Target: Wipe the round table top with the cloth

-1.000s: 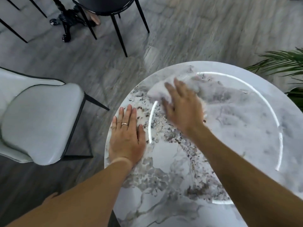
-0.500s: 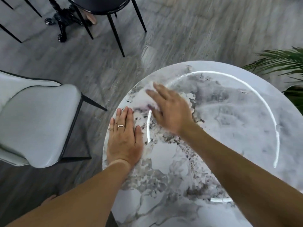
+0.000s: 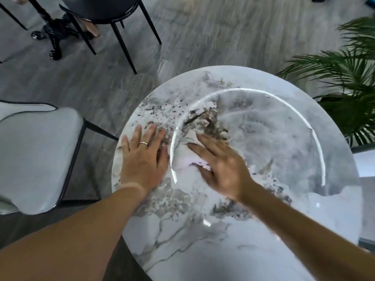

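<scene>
Mid-wipe near nine o'clock: right hand flat, fingers spread, pressing cloth onto table top; left hand flat, empty; next, toward three o'clock.

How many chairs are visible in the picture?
2. A grey chair stands left of the table, close to its edge. A black chair stands at the top, farther away, partly cut off. Others may be outside the view.
</scene>
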The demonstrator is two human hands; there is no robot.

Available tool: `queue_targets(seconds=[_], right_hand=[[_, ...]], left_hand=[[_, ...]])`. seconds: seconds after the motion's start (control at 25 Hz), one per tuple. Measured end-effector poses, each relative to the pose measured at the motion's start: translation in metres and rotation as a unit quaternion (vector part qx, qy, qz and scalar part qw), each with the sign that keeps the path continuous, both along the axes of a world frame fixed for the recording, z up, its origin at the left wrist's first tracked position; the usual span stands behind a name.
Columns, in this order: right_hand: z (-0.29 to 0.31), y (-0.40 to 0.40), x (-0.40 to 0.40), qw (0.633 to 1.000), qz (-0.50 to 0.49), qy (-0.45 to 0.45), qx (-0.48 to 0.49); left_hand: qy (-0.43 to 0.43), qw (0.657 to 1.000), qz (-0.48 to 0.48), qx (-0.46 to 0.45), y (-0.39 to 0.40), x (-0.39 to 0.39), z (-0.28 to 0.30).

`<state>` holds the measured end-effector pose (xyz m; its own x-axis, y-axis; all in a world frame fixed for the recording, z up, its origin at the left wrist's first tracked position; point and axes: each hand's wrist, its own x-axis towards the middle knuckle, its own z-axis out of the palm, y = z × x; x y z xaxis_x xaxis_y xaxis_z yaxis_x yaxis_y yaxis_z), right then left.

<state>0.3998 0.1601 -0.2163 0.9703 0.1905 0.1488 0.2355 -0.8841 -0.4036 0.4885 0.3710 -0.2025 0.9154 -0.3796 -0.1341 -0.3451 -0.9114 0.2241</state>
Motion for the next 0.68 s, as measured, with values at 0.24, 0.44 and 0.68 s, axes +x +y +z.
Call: queue_targets(seconds=[0.24,0.44,0.68], right_hand=[[0.011,-0.104,0.128,0.945,-0.322,0.044,-0.045],[0.007,-0.028,-0.03,0.986,-0.168,-0.008,0.003],[-0.003,-0.12,0.065,0.975,-0.211,-0.016,-0.063]], left_hand=[[0.023,0.994,-0.102,0.045,-0.047,0.013,0.002],[0.013,0.997,-0.072,0.029,-0.064,-0.012,-0.004],[-0.009,0.994,-0.097,0.041,-0.105,0.033,-0.014]])
